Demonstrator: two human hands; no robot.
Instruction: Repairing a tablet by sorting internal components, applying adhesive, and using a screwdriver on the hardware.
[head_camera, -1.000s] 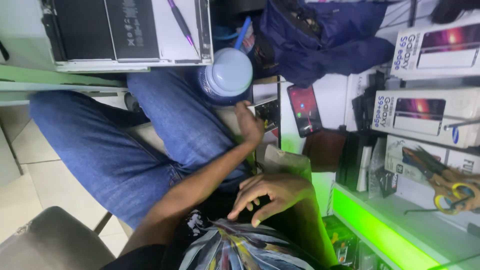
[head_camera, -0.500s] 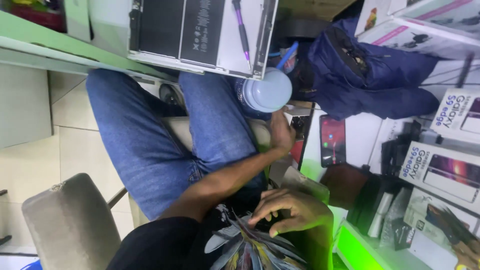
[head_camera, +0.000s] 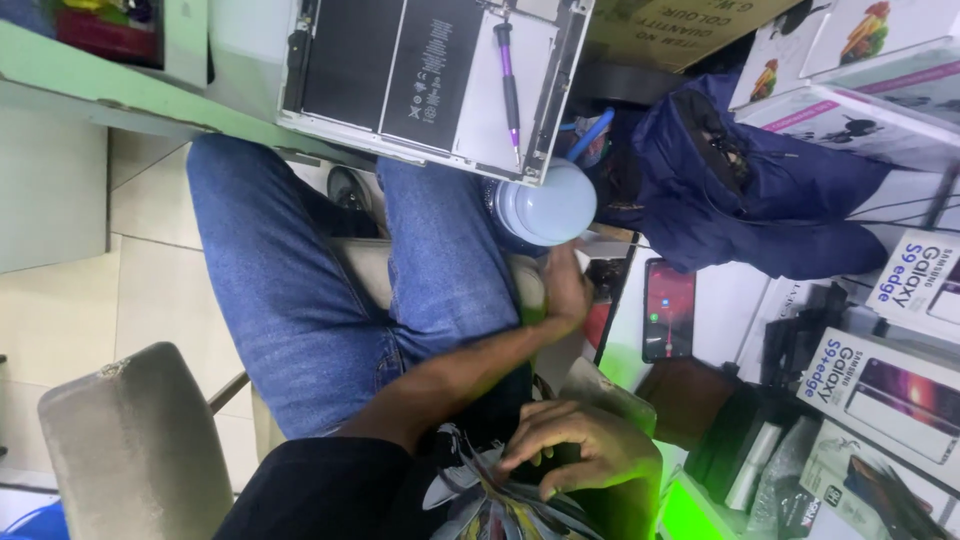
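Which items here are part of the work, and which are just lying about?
In use: left hand beside round pale-blue lid; right hand on patterned shirt; opened tablet; purple screwdriver lying on it.
Lying about: navy bag; phone boxes; lit phone; grey chair.

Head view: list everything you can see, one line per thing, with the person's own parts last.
Opened tablet: one, silver shell with black battery cells, on the green ledge at top.
Screwdriver: one, purple and black, lying inside the opened tablet.
Green ledge: one, upper left.
Round container: one, pale blue-white, just below the tablet's corner.
Jacket: one, dark blue, bundled at upper right.
Phone: one, lit reddish screen, right of centre.
Retail boxes: several, mostly white, stacked along the right.
Chair: one, grey, lower left.
Jeans: blue, on the person's legs, centre.
Left hand: reaching out beside the round container; what it touches is unclear.
Right hand: fingers curled, low near the body, over patterned cloth.
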